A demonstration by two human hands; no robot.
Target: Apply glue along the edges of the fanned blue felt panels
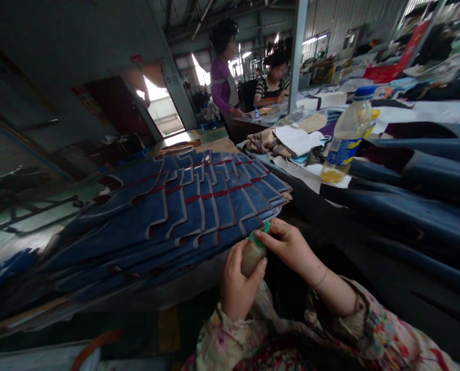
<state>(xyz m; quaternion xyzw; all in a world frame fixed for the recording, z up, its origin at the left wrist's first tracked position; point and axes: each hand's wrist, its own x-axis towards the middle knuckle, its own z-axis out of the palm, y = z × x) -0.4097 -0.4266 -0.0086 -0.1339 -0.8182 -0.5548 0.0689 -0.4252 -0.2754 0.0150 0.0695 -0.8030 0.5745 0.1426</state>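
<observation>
In the head view a small cloudy bottle (252,257) with a green cap (261,236) is held upright in front of my body. My left hand (238,283) is wrapped around its body, thumb on the near side. The fingers of my right hand (287,245) pinch the green cap at the top. Just beyond my hands lie overlapping blue pieces (210,201) with grey edges and dark red strips, spread in rows on a stack.
A large plastic bottle (345,136) with a blue cap stands on the right table, beside papers (297,139) and patterned cloth. Long blue pieces (411,206) lie at the right. Two people are at a table farther back, near a grey post (297,62).
</observation>
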